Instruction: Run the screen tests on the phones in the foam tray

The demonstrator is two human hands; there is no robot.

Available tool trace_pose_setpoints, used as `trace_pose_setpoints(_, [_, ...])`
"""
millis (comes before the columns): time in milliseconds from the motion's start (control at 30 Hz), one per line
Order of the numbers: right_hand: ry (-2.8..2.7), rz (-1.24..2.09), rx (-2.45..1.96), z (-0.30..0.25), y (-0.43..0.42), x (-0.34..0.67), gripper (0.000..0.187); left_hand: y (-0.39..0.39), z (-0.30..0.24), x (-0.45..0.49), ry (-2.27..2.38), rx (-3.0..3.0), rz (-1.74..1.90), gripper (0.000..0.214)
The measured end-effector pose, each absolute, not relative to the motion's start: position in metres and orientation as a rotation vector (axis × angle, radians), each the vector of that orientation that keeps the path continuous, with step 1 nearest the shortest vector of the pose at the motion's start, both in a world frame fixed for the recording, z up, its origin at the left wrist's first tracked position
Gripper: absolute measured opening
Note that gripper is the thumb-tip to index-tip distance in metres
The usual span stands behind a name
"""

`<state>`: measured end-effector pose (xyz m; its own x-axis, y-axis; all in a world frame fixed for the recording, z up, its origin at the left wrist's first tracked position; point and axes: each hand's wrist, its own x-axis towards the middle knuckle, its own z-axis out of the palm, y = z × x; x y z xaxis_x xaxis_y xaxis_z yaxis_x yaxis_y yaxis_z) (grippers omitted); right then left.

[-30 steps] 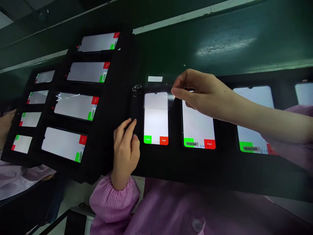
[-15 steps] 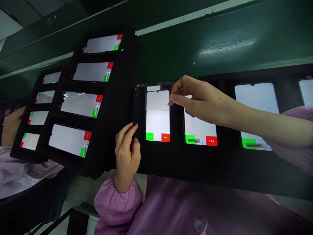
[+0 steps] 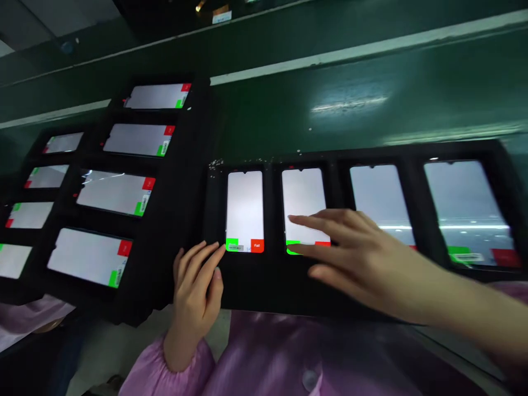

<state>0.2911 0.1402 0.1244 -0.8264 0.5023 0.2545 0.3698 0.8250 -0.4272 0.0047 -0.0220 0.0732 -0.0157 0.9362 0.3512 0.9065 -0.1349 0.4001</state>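
Observation:
A black tray (image 3: 274, 286) in front of me holds a row of lit phones with white screens and green and red corner squares. My left hand (image 3: 200, 286) lies at the tray's left end, fingers stretched and apart, its fingertips by the lower left corner of the leftmost phone (image 3: 245, 209). That phone carries a small barcode label over its green square. Over the second phone (image 3: 303, 192) reaches my right hand (image 3: 357, 247), fingers spread and holding nothing. It hides part of that screen and the lower part of the third phone (image 3: 379, 192). Whether its fingertips touch the glass I cannot tell.
To the left stands another black tray (image 3: 152, 258) with several lit phones turned sideways, and beyond it a further tray (image 3: 61, 214). A green bench surface (image 3: 264, 121) with a pale strip (image 3: 330, 58) runs behind. Another person's sleeve (image 3: 33, 319) shows at lower left.
My right hand has left its pinch beside the leftmost phone, opened and moved over the second. The raised clear film there no longer shows; a label covers the green square. The view has shifted.

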Motion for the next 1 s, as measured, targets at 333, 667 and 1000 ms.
trace_pose_setpoints(333, [-2.475,-0.006,-1.166,0.101,0.084,0.386,0.031,-0.023,0.060,0.013,2.147,2.272,0.742,0.060])
trace_pose_setpoints(667, [-2.179,-0.152,-1.583,0.077,0.066,0.468,0.029,0.014,0.065,0.063,1.924,2.345,1.050,0.068])
trace_pose_setpoints(1000, [-2.271,-0.053,-1.330,0.087,0.139,0.419,0.030,0.061,0.079,0.085,2.151,2.459,0.677,0.046])
